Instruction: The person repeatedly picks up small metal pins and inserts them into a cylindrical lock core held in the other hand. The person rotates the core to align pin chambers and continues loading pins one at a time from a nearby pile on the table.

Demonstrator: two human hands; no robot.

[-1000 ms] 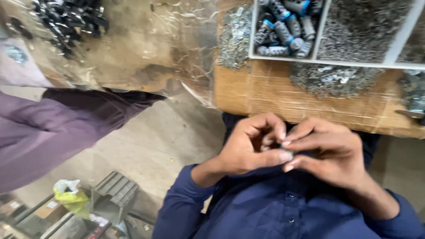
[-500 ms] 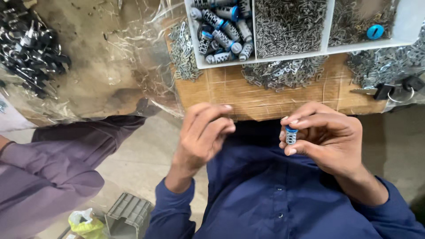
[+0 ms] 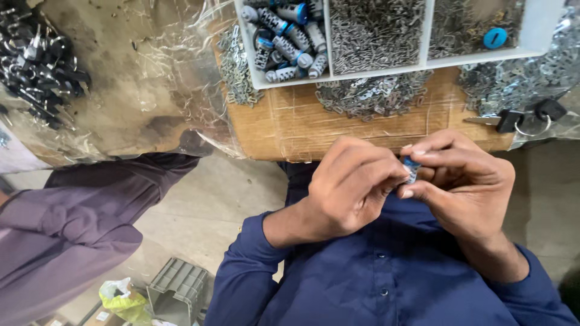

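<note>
My right hand (image 3: 462, 181) pinches a small blue-and-silver cylindrical part (image 3: 412, 167) between thumb and fingers, just below the table's front edge. My left hand (image 3: 350, 184) has closed in against it, fingertips touching the same part from the left. Both hands hover over my dark blue shirt. Most of the part is hidden by the fingers.
A white divided tray (image 3: 386, 71) on the wooden table (image 3: 290, 124) holds blue-capped cylinders (image 3: 287, 39) and small metal pieces (image 3: 374, 30). Loose metal pieces (image 3: 368, 99) lie by the tray. Keys (image 3: 522, 118) sit at right. Another person's purple sleeve (image 3: 66, 229) is at left.
My left hand moved right and joined the right hand on the small part; half a second ago the hands were apart with the part held upright in the right hand.
</note>
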